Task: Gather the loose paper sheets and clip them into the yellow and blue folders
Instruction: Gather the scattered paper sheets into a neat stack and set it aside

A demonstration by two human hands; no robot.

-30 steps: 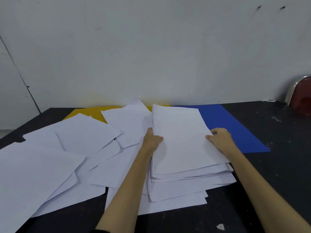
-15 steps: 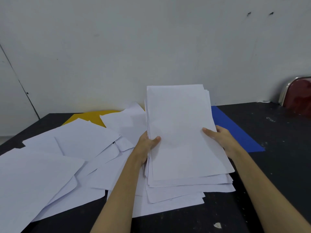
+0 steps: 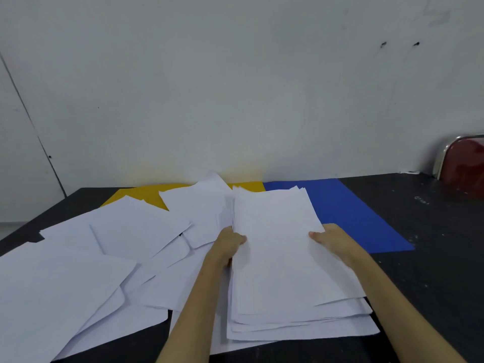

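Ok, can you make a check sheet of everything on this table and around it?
Surface: dark table, scuffed with pale specks.
Job's things: paper stack held at both side edges; loose sheets scattered to its left; yellow folder and blue folder flat at the back, partly covered.
Clutter: nothing seen.
Grips: left hand and right hand both closed on the stack.
Cables: nothing seen.
Surroundings: white wall; red chair at far right.
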